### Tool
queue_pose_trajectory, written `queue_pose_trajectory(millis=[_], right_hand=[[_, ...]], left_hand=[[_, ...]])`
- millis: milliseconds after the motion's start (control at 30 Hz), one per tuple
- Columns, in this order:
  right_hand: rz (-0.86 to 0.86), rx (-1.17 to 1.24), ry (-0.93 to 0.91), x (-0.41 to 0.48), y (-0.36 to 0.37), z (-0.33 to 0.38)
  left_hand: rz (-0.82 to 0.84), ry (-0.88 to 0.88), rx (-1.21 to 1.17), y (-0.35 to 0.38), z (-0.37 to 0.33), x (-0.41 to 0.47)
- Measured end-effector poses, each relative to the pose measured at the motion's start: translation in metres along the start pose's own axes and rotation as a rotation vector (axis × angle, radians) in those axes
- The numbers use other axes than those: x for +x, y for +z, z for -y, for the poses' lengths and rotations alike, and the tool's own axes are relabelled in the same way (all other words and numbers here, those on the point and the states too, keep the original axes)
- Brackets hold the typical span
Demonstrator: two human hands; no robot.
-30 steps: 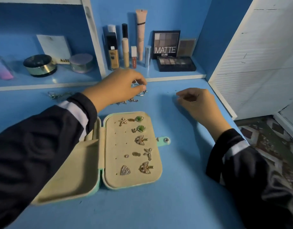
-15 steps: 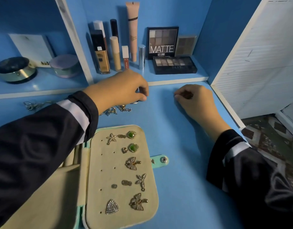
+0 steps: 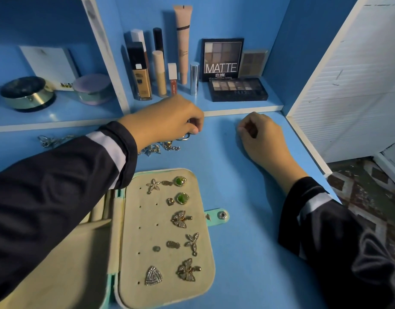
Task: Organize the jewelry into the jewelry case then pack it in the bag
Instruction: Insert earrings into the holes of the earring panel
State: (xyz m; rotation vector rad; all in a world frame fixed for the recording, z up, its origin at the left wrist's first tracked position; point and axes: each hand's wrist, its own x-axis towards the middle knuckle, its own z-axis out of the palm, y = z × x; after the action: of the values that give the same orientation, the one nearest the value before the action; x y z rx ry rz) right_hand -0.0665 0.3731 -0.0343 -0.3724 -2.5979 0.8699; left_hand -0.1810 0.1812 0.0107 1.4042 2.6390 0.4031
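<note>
Fingers (image 3: 195, 129) of left hand (image 3: 167, 121) pinching a silver hoop (image 3: 185, 137), 12 o'clock from the open jewelry case (image 3: 134, 268).
Pick-up step; next, a steady carry to the case. Right hand (image 3: 264, 139) curled, contents unclear.

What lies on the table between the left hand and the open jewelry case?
In the head view, a few loose jewelry pieces lie between the left hand and the jewelry case.

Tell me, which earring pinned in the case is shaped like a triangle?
The sparkly triangular earring in the jewelry case's nearest row, left of a butterfly earring. No other piece there has three corners.
</note>
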Motion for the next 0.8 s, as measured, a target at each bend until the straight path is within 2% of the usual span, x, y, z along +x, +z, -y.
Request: queue_pose_trajectory(millis=[400, 800], right_hand=[[-0.017, 0.137, 0.001, -0.013, -0.001, 0.011], [0.021, 0.378, 0.027, -0.086, -0.007, 0.062]], left_hand=[[-0.208, -0.047, -0.267, -0.011, 0.0, -0.029], [-0.322, -0.163, -0.398, -0.004, -0.017, -0.12]])
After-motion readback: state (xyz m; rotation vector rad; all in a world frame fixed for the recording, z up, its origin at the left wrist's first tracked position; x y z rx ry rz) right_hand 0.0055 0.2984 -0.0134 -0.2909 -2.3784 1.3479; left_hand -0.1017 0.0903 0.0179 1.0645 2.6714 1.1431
